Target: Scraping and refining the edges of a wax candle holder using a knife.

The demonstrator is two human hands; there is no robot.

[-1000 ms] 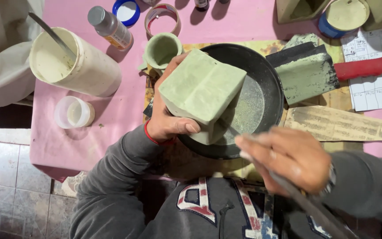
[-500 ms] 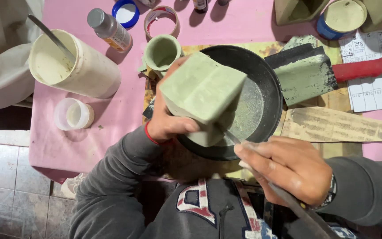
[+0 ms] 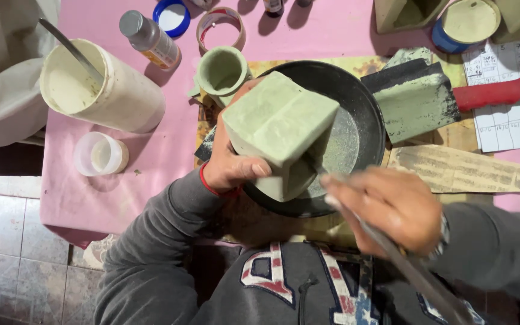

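Note:
My left hand (image 3: pixel 233 165) grips a pale green square block (image 3: pixel 279 127), a box-like cast piece, and holds it tilted above a round black pan (image 3: pixel 365 114) dusted with green powder. My right hand (image 3: pixel 392 207) is shut on a long thin metal tool (image 3: pixel 407 265) whose tip touches the block's lower right side. The right hand is blurred.
On the pink cloth stand a large cream container (image 3: pixel 100 90) with a metal stick in it, a small clear cup (image 3: pixel 99 154), a bottle (image 3: pixel 150 39), a green round cup (image 3: pixel 222 71), a blue lid (image 3: pixel 171 16), a tape ring (image 3: pixel 220 25), sandpaper sheets (image 3: pixel 416 99) and a red-handled tool (image 3: pixel 489 93).
My left hand has tilted the green block more upright and turned it. My right hand has moved up and left, bringing the tool's tip against the block's side.

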